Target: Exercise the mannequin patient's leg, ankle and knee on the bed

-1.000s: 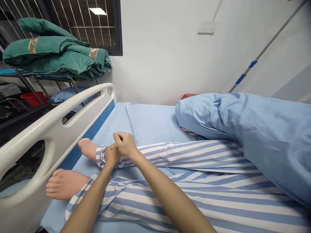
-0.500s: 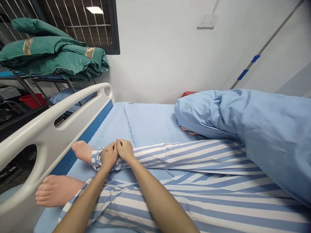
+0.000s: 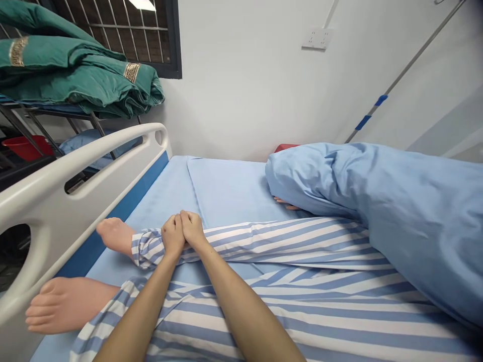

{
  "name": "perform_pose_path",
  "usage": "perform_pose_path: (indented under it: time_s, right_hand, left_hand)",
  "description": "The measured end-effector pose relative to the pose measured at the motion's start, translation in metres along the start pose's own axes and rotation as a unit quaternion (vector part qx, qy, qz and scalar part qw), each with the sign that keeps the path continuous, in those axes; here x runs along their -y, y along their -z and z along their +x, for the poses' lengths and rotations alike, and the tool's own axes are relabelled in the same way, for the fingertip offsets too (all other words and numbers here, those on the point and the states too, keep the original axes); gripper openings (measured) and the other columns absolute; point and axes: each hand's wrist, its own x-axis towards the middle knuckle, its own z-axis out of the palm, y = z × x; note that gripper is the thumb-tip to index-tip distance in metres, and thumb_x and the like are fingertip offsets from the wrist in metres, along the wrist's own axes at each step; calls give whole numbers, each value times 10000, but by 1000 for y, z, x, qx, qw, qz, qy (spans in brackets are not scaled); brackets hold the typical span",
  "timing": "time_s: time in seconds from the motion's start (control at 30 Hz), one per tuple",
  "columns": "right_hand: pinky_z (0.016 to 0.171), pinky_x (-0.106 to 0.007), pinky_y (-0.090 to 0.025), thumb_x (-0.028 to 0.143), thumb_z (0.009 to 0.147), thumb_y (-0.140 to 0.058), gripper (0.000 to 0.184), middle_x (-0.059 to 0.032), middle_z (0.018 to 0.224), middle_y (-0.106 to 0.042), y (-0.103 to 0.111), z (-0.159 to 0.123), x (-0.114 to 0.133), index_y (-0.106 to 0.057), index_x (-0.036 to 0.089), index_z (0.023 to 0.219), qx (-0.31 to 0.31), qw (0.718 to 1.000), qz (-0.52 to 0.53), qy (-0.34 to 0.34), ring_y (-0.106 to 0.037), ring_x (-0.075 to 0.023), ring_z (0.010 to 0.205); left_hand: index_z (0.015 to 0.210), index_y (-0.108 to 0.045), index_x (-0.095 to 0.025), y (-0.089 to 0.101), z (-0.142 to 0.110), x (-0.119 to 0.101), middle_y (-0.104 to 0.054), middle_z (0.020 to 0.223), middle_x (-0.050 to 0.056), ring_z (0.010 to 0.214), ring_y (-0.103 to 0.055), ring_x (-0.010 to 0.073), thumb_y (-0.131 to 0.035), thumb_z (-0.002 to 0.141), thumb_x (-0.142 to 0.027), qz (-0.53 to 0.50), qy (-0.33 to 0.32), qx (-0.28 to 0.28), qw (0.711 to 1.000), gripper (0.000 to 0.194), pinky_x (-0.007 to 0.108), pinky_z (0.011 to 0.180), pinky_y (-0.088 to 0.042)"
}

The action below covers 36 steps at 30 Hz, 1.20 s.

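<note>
My left hand (image 3: 173, 233) and my right hand (image 3: 192, 227) rest side by side on the far lower leg, knuckles up and touching each other. Both have curled fingers closed over the blue-and-white striped trouser leg (image 3: 241, 239); their fingertips are hidden. A smooth, plastic-looking far foot (image 3: 116, 235) sticks out of the cuff, left of my hands. Nearer me lies the other bare foot (image 3: 64, 304), its striped trouser leg passing under my forearms. A light blue quilt (image 3: 407, 201) covers the body to the right, with a few fingertips (image 3: 287, 203) showing beneath its edge.
A white bed end board (image 3: 113, 151) with cut-out handles borders the mattress on the left. The blue sheet (image 3: 230, 186) reaches to the wall. Green folded bedding (image 3: 86, 75) sits on a metal frame behind, near a red bucket (image 3: 28, 147). A pole (image 3: 403, 73) stands at the right.
Both hands have shifted a little up the leg, away from the far foot, and the left sits closer against the right. The whole view has moved slightly; the legs look still.
</note>
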Motion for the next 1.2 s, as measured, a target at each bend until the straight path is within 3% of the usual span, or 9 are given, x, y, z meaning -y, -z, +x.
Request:
perform_pose_path:
  time_s: [0.17, 0.27, 0.37, 0.53, 0.7, 0.9, 1.2]
  right_hand:
    - [478, -221, -261, 373, 819, -330, 390, 34, 472, -393, 7, 1, 9, -408, 183, 487, 9, 998, -54, -12, -367, -101, 498]
    - [487, -227, -244, 369, 811, -353, 389, 38, 463, -376, 22, -1, 14, -413, 182, 476, 26, 994, -105, 25, -353, -98, 491]
    - [481, -225, -237, 381, 820, -345, 403, 44, 455, -348, 38, -6, 16, -386, 180, 473, 25, 995, -92, 42, -342, -91, 480]
    - [492, -218, -282, 406, 822, -345, 402, 42, 470, -376, 64, -7, 18, -381, 180, 492, -19, 1000, 1, 17, -359, -90, 486]
    - [494, -221, -278, 410, 832, -352, 417, 42, 460, -365, 96, -9, 17, -373, 179, 485, -6, 998, -49, 27, -353, -89, 478]
    - [493, -219, -279, 419, 842, -342, 419, 42, 470, -347, 122, -13, 15, -359, 182, 497, -13, 997, -63, 41, -342, -89, 487]
    - [492, -223, -274, 410, 825, -352, 395, 42, 480, -353, 158, -10, 5, -362, 183, 503, -59, 996, -58, 19, -339, -93, 496]
  left_hand:
    - [532, -389, -194, 3, 2, 0, -447, 510, -24, 512, -367, 105, -322, 820, -332, 37, 3, 5, 999, 326, 243, 538, -246]
    - [520, -400, -189, 4, 1, -7, -435, 503, -26, 513, -357, 101, -343, 804, -327, 48, 4, 30, 998, 321, 242, 527, -231]
    - [489, -362, -186, 0, -1, -21, -369, 465, -41, 498, -334, 93, -378, 782, -330, 19, -2, 32, 999, 326, 237, 511, -226]
    - [492, -333, -190, -19, -10, -42, -336, 462, -52, 491, -327, 85, -367, 786, -348, -81, -14, 31, 996, 336, 226, 502, -253]
    - [503, -345, -193, -34, -19, -56, -336, 470, -50, 498, -334, 88, -360, 791, -362, -131, -6, 50, 990, 334, 224, 502, -272]
    - [490, -344, -195, -48, -27, -75, -332, 456, -53, 492, -339, 90, -380, 782, -346, -124, 13, 47, 991, 330, 225, 504, -273]
    - [484, -335, -195, -87, -46, -100, -327, 457, -54, 488, -326, 91, -377, 782, -332, -127, -10, 89, 988, 331, 233, 500, -253]
